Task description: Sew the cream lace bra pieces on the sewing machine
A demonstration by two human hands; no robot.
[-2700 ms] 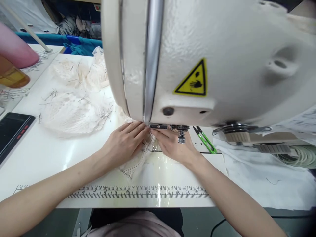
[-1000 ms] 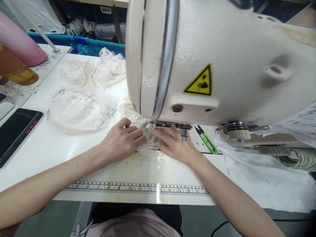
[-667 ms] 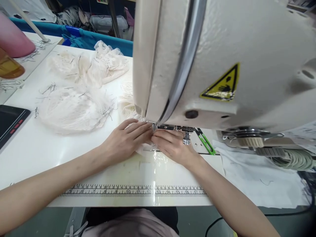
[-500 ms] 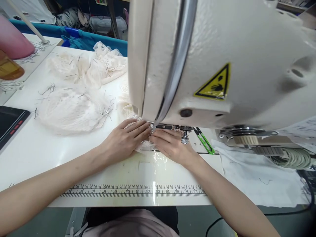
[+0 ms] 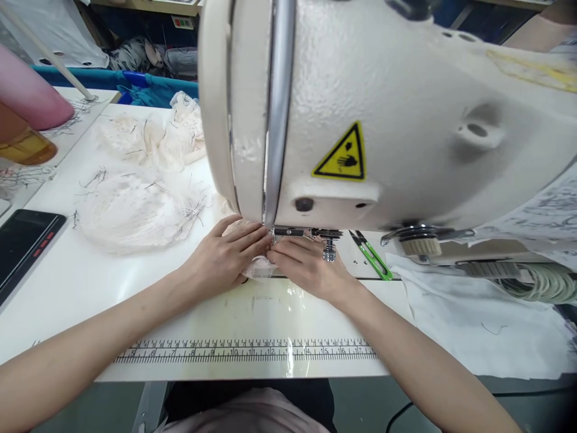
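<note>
A pale cream lace fabric (image 5: 260, 269) lies under the needle area of a white sewing machine (image 5: 387, 108), mostly covered by my hands and the machine head. My left hand (image 5: 220, 255) is on its left part, fingers close together and pressing it near the presser foot. From the other side, my right hand (image 5: 311, 266) grips the lace with bent fingers, its fingertips almost meeting the left ones. A small metal guide with a knurled screw (image 5: 329, 249) sits just above my right hand. The needle tip is hidden.
Green thread snips (image 5: 373, 257) lie right of my right hand. Cream lace pieces (image 5: 135, 210) with dark thread ends spread at left, near a black phone (image 5: 29, 246). A printed ruler (image 5: 252, 350) runs along the front edge. White cloth (image 5: 478, 325) lies at right.
The camera view has turned, so the machine head appears further left and more upright. Both hands stay on the lace beside the presser foot, with hardly any movement.
</note>
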